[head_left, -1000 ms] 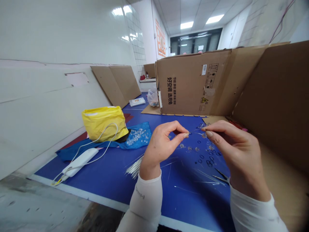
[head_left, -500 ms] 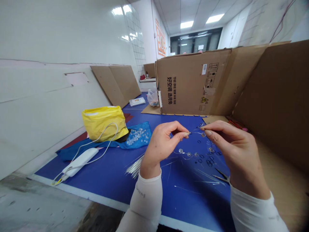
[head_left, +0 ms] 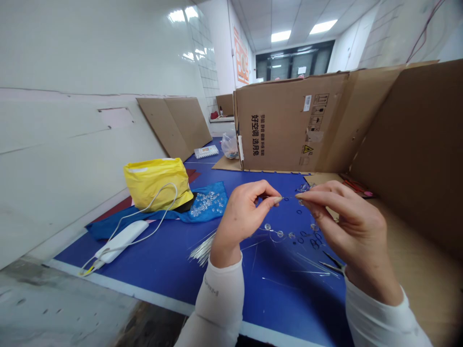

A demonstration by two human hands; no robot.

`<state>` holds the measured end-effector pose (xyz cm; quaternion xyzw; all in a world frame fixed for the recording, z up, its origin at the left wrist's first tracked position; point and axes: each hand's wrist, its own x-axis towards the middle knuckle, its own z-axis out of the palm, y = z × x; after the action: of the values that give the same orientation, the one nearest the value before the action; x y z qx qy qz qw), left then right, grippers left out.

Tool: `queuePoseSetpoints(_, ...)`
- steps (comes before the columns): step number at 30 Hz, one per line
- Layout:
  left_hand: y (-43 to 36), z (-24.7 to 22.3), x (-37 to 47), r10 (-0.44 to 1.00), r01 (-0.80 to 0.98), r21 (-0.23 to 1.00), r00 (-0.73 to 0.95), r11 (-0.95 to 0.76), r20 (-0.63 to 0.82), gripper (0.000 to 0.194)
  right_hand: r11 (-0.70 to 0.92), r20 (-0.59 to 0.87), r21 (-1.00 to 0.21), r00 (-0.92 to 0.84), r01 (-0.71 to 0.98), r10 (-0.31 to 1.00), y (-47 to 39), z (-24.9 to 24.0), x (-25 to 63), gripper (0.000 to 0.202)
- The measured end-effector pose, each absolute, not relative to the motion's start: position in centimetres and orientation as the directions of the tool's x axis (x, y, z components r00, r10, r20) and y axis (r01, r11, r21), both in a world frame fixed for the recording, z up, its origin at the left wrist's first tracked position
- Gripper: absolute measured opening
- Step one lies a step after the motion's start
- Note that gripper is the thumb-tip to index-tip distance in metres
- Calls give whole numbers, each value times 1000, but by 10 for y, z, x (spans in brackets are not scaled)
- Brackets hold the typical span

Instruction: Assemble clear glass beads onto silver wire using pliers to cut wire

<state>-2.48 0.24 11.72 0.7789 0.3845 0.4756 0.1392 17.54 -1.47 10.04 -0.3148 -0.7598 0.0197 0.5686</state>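
My left hand (head_left: pixel 243 218) is closed in a pinch above the blue table, its fingertips on a thin wire. A small dark ring (head_left: pixel 286 199) sits on the wire just beyond those fingertips. Opposite it, my right hand (head_left: pixel 349 231) pinches the wire too, thumb against index finger, a short gap from the left one. Below and between the hands runs a strand with clear beads (head_left: pixel 280 234), spaced apart along it. Loose black rings (head_left: pixel 315 241) lie under my right hand. Part of the strand is hidden behind the right fingers.
Pliers (head_left: pixel 331 264) lie near my right wrist, beside loose wires (head_left: pixel 314 273). A wire bundle (head_left: pixel 201 249) is left of my left forearm. Clear beads (head_left: pixel 208 202) rest on blue cloth by a yellow bag (head_left: pixel 157 185) and white power strip (head_left: pixel 121 242). Cardboard (head_left: pixel 285 125) stands behind.
My right hand has moved slightly left, closer to my left hand. The beaded strand has shifted a little left and down. My left hand stays nearly still.
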Motion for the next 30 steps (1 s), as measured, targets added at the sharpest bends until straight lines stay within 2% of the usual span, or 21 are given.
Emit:
queuePoseSetpoints(3,3,116,-25,709,523,527,240,-670,663,8,814,864,-235,-269,532,426,-13,100,175,34)
queuePoseSetpoints(5,3,116,-24,699,549,502,231,-668,677,9,827,857,-218,-304,517,416,-12,100,175,32)
queuePoseSetpoints(6,3,116,-24,694,554,495,227,-669,683,9,829,850,-265,-286,493,442,-12,100,174,28)
queuePoseSetpoints(8,1,115,-23,684,553,490,217,-674,697,9,789,808,-450,-185,419,560,-10,100,174,18)
queuePoseSetpoints(11,0,116,-21,667,531,493,202,-689,717,9,609,624,-756,-16,241,781,-3,98,176,7)
queuePoseSetpoints(14,-1,117,-20,663,511,498,208,-701,719,10,487,489,-869,8,86,872,2,96,178,13)
queuePoseSetpoints(16,-1,118,-21,668,513,497,225,-700,709,10,517,519,-852,7,78,854,1,97,178,10)
queuePoseSetpoints(20,0,118,-22,677,535,484,250,-692,692,11,717,718,-665,-85,208,691,-8,101,176,12)
queuePoseSetpoints(22,0,118,-22,682,529,495,245,-689,689,10,758,755,-608,-123,236,644,-10,102,175,15)
queuePoseSetpoints(26,2,117,-21,704,507,539,214,-672,677,7,685,699,-689,-33,238,714,-8,101,174,8)
queuePoseSetpoints(30,2,117,-20,706,491,551,214,-675,675,5,560,568,-819,36,123,822,-3,98,175,7)
